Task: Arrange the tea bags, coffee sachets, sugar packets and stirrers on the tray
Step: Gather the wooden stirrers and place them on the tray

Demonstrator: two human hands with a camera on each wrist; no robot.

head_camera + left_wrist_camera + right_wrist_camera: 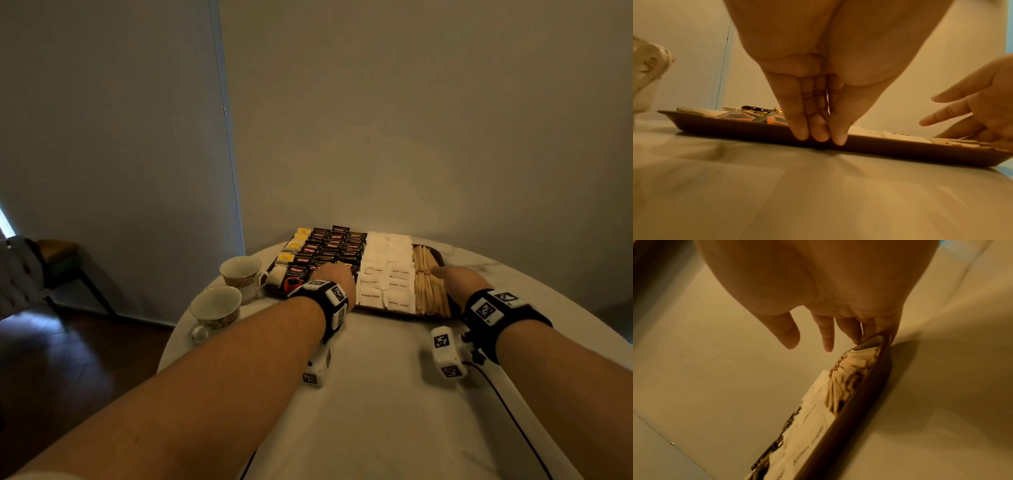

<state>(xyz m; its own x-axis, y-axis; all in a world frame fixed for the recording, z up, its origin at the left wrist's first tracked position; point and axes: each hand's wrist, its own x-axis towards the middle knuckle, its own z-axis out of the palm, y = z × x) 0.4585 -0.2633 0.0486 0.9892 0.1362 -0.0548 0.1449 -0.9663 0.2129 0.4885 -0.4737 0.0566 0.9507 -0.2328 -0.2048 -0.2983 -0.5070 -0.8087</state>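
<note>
Tray (pixel 735 128): dark, smooth, matt brown. Stirrers (pixel 428 284) at my one o'clock: pale bare wood. Sugar packets (pixel 390 274): matt white paper. Coffee sachets (pixel 329 246): glossy foil. Cups (pixel 215 308), ten o'clock: glazed china. Table (pixel 818 194): smooth, marbled sheen.

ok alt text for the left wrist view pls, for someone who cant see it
A left hand points straight fingers down against the near rim of a dark tray of sachets on a pale table. The right hand reaches open-fingered over the tray's far end.

left hand (pixel 816 104): fingers straight, together | right hand (pixel 970 104): fingers apparently spread, relaxed
</note>
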